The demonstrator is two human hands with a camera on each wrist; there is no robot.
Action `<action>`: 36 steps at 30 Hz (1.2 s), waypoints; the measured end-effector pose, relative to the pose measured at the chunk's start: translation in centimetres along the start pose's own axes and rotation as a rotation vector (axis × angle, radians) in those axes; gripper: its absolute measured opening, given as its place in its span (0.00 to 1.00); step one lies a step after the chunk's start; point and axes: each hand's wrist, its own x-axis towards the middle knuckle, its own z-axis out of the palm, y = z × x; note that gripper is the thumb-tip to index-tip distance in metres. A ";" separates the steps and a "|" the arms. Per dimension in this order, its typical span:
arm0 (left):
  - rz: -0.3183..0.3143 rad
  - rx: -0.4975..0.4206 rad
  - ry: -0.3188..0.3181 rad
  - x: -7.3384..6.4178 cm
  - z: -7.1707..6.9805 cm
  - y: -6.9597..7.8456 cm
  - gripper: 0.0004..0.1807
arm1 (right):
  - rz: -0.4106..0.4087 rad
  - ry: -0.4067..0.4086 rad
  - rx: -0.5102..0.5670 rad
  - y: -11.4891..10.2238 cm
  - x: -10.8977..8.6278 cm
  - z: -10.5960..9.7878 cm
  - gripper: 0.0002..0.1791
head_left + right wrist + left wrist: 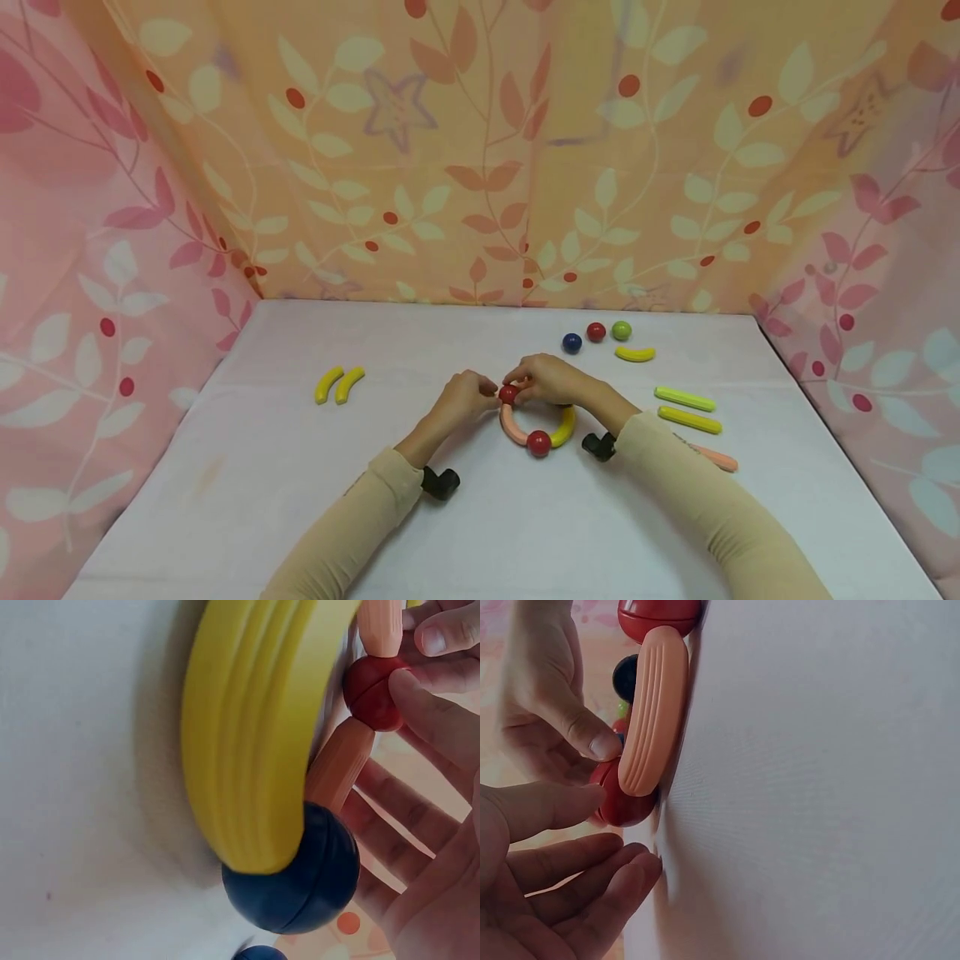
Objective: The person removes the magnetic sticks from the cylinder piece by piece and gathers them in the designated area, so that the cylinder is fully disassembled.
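Note:
A ring of curved sticks and balls lies on the white table between both hands. Its red ball [507, 394] at the back left is pinched by my right hand [551, 379], with the thumb on the ball in the right wrist view. Loosely bent, my left hand [463, 396] is close beside that ball; whether its thumb touches is unclear. An orange curved stick [656, 712] joins this ball to another red ball [538, 443] at the front. A yellow curved stick [251, 727] runs to a dark blue ball [292, 874], mostly covered by my right hand in the head view.
Two yellow curved sticks [339, 386] lie at the left. Back right are a blue ball [572, 342], red ball [596, 332], green ball [621, 330] and yellow curved stick [635, 354]. Straight green [684, 398], yellow [690, 419] and orange [718, 458] sticks lie by the right sleeve.

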 end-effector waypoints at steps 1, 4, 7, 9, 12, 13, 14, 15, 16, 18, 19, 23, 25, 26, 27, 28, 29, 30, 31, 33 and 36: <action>0.001 -0.002 0.000 0.0 0.0 0.0 0.15 | 0.005 0.006 -0.007 0.0 -0.1 0.0 0.18; 0.001 0.001 0.005 0.0 0.1 0.1 0.15 | 0.013 0.028 -0.029 -0.1 -0.3 0.0 0.18; 0.001 0.011 -0.005 -0.1 0.3 0.2 0.12 | 0.041 0.057 -0.039 -0.1 -0.5 0.2 0.17; -0.007 0.020 -0.012 -0.1 0.5 0.3 0.11 | 0.060 0.077 -0.047 0.0 -0.5 0.4 0.18; -0.026 0.033 -0.017 -0.3 0.8 0.6 0.10 | 0.078 0.100 -0.062 0.0 -0.5 0.7 0.18; -0.025 0.044 -0.011 -0.3 0.9 0.7 0.10 | 0.083 0.108 -0.065 0.0 -0.5 0.8 0.18; -0.025 0.052 -0.003 -0.4 0.9 0.9 0.10 | 0.081 0.116 -0.065 -0.1 -0.5 0.8 0.18; -0.022 0.060 0.006 -0.4 1.0 1.0 0.09 | 0.079 0.121 -0.062 -0.1 -0.5 0.9 0.18; -0.022 0.067 0.010 -0.4 1.1 1.1 0.09 | 0.074 0.124 -0.056 -0.2 -0.6 0.9 0.19; -0.018 0.079 0.024 -0.4 1.2 1.2 0.08 | 0.055 0.126 -0.037 -0.3 -0.6 0.9 0.21; -0.017 0.083 0.033 -0.4 1.2 1.2 0.07 | 0.043 0.123 -0.030 -0.3 -0.6 0.9 0.21; -0.022 0.062 0.054 -0.3 1.3 1.1 0.07 | 0.024 0.106 -0.013 -0.4 -0.7 1.0 0.21; -0.031 0.036 0.047 -0.2 1.4 1.0 0.07 | 0.030 0.105 -0.013 -0.4 -0.7 1.0 0.20; -0.032 0.027 0.036 -0.1 1.4 1.0 0.07 | 0.035 0.106 -0.013 -0.4 -0.8 1.0 0.19; -0.037 0.014 0.020 0.0 1.4 1.0 0.08 | 0.039 0.108 -0.010 -0.4 -0.8 1.0 0.19; -0.040 0.012 0.009 0.0 1.4 1.0 0.08 | 0.040 0.111 -0.009 -0.4 -0.8 1.0 0.19; -0.044 0.014 0.000 0.1 1.4 1.0 0.08 | 0.040 0.113 -0.009 -0.5 -0.8 1.0 0.19; -0.046 0.016 -0.006 0.1 1.3 1.0 0.09 | 0.037 0.115 -0.008 -0.5 -0.8 1.0 0.19; -0.047 0.031 -0.005 0.1 1.3 1.1 0.09 | 0.034 0.116 -0.007 -0.4 -0.8 1.0 0.19; -0.053 0.047 0.010 0.3 1.3 1.0 0.11 | 0.035 0.118 -0.007 -0.4 -0.7 1.1 0.19; -0.076 0.066 0.044 0.4 1.2 0.7 0.10 | 0.051 0.117 0.001 -0.3 -0.8 1.1 0.19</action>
